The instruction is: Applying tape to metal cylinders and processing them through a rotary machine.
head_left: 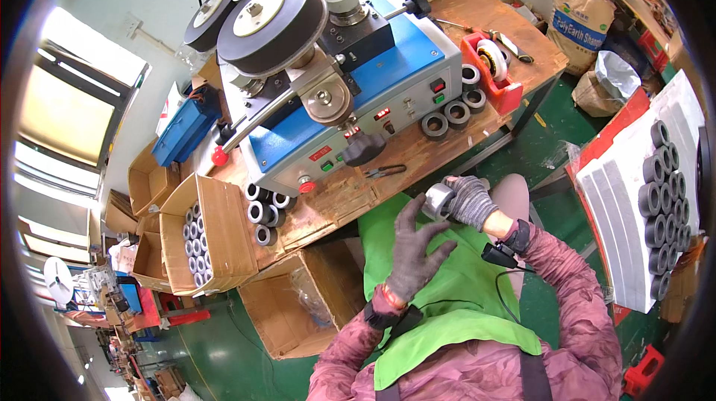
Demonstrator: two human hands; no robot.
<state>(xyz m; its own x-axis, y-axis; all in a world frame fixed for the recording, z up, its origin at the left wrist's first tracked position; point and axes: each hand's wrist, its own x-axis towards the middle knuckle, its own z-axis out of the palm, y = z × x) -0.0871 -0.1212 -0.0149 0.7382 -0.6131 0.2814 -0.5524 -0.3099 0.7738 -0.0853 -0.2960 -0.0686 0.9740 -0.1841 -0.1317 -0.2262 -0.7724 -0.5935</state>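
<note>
A ring (438, 203) sits in the right hand (473, 203), beside the left hand (415, 256). Ahead of them, a workbench (328, 207) bears a benchtop machine (414, 58), pliers (387, 171) before it and a tape dispenser (509, 98) to its right. Left stands a carton (233, 241) holding rings; right, more rings (656, 202) lie on a sheet (605, 185).

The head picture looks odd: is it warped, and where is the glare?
Head view: yes, straight edges bend toward a dark, rounded border; head view: the window at left glares white in places; head view: the ring in the right hand has a pale sheen.
</note>
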